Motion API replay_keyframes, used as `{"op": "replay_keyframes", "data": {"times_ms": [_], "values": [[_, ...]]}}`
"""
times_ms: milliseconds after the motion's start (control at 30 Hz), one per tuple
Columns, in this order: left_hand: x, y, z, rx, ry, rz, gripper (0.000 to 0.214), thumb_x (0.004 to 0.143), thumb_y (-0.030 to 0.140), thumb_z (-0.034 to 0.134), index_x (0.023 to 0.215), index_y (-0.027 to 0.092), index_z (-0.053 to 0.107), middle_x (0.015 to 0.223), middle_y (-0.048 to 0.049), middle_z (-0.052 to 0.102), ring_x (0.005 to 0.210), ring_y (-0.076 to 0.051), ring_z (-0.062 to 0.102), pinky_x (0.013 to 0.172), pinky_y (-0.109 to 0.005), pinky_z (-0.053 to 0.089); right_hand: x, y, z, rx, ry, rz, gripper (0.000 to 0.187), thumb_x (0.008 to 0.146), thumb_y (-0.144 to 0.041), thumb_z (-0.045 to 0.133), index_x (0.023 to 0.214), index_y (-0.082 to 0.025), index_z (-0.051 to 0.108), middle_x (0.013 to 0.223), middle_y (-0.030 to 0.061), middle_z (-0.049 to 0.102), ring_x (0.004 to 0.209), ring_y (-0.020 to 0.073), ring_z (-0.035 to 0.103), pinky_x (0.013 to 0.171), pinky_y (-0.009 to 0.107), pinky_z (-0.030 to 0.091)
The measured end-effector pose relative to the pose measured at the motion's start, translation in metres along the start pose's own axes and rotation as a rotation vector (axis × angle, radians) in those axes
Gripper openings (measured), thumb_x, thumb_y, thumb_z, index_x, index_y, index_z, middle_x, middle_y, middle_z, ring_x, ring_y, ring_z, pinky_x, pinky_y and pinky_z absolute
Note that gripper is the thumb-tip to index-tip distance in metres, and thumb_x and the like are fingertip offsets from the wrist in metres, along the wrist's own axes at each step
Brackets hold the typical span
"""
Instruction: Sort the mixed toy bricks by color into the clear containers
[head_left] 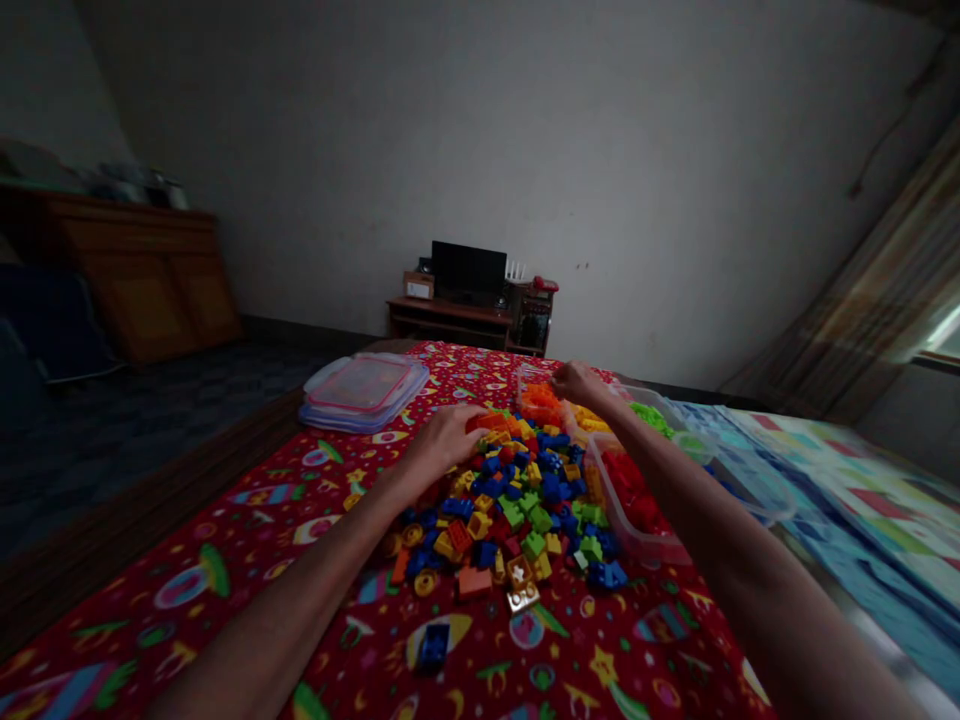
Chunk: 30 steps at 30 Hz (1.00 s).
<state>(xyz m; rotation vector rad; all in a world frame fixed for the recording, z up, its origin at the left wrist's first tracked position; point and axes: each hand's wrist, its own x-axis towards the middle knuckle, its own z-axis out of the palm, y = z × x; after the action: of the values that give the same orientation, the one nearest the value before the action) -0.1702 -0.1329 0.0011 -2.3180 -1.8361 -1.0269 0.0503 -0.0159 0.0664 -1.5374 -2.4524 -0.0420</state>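
Note:
A heap of mixed toy building bricks [517, 500] in blue, yellow, green, red and orange lies on a red patterned cloth [285, 560]. At its far left edge, my left hand [452, 437] has its fingers bent around an orange brick [491, 421]. My right hand [577, 383] is closed above the near right side of a clear box of orange bricks [538, 400]; whatever its fingers hold is hidden. Beneath my right forearm stands a box of red bricks [628, 485]. Yellow bricks [589, 418] fill another box beside the orange ones.
Green bricks [651, 418] sit in a box right of my right arm, with a box holding blue bricks [731, 485] nearer. Stacked clear lids [366, 390] lie at left. One blue brick [434, 646] lies apart at the front. A monitor [469, 272] stands beyond the cloth.

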Motion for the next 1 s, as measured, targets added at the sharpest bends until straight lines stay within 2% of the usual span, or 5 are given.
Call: {"op": "replay_keyframes", "data": {"times_ms": [200,433,733,833,1000], "values": [[-0.001,0.002,-0.008,-0.062,0.023,-0.115,0.028,0.079,0.023,0.063,0.106,0.020,0.071,0.109,-0.0044,0.072,0.101,-0.022,0.067,0.093,-0.030,0.049,0.017,-0.002,0.009,0.059,-0.129,-0.099,0.031,0.068,-0.004,0.053,0.086,-0.014,0.075,0.084,0.0035,0.073,0.067,0.0114,0.060,0.060,0.017,0.042],[-0.002,0.002,-0.014,-0.067,0.029,-0.092,0.030,0.080,0.025,0.060,0.108,0.017,0.071,0.111,-0.0072,0.072,0.102,-0.023,0.067,0.093,-0.031,0.049,0.032,0.003,0.010,0.058,0.044,-0.034,0.052,0.072,0.000,0.042,0.116,-0.010,0.068,0.113,0.0134,0.069,0.092,0.0184,0.065,0.078,0.022,0.047],[-0.002,0.001,-0.009,-0.076,0.014,-0.062,0.027,0.081,0.028,0.060,0.104,0.022,0.072,0.105,-0.0034,0.074,0.097,-0.022,0.068,0.089,-0.031,0.051,0.026,-0.003,0.016,0.061,-0.129,-0.133,0.034,0.068,-0.002,0.054,0.092,-0.015,0.075,0.081,0.0037,0.074,0.069,0.0130,0.063,0.063,0.019,0.046],[-0.003,0.003,-0.013,-0.075,0.006,-0.067,0.028,0.081,0.027,0.060,0.105,0.019,0.072,0.106,-0.0052,0.073,0.098,-0.023,0.068,0.089,-0.031,0.050,0.028,-0.002,0.014,0.013,-0.082,-0.088,0.030,0.067,0.002,0.053,0.082,-0.012,0.075,0.081,0.0096,0.073,0.072,0.0162,0.064,0.066,0.022,0.046],[-0.003,0.005,-0.016,-0.080,-0.002,-0.073,0.027,0.081,0.026,0.060,0.104,0.017,0.072,0.106,-0.0074,0.073,0.098,-0.025,0.068,0.089,-0.033,0.050,0.018,-0.005,0.003,-0.003,0.011,-0.106,0.035,0.074,0.000,0.048,0.096,-0.011,0.073,0.094,0.0121,0.072,0.080,0.0154,0.064,0.068,0.020,0.044]]}}
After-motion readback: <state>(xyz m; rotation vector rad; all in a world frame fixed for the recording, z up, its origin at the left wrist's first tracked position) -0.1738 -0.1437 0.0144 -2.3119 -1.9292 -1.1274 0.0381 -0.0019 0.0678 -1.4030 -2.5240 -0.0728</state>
